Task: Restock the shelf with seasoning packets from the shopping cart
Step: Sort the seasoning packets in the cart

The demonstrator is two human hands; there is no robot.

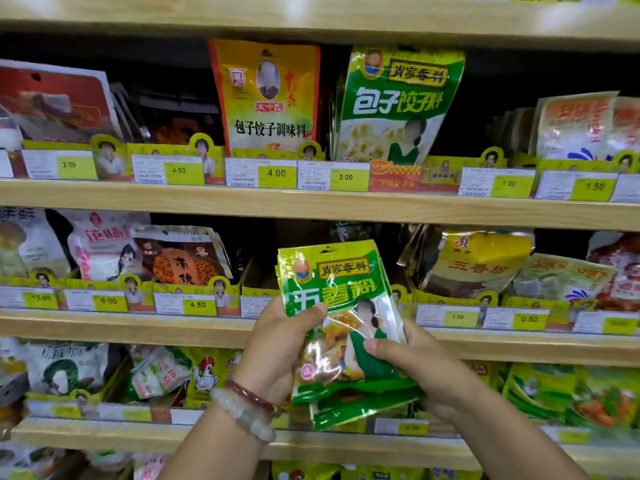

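I held a stack of glossy green foil seasoning packets (341,327) in my left hand (277,344) and right hand (419,365), just before the wooden middle shelf's (138,322) dark gap; none shelved yet.

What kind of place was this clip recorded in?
Most likely a grocery store aisle: wooden shelves hold seasoning packets behind price tags, and both hands hold a stack of green packets.

We hold the stack of packets (341,327) between our left hand (277,344) and right hand (415,362), in front of the middle shelf (138,322). More packets stand on shelves above and below.
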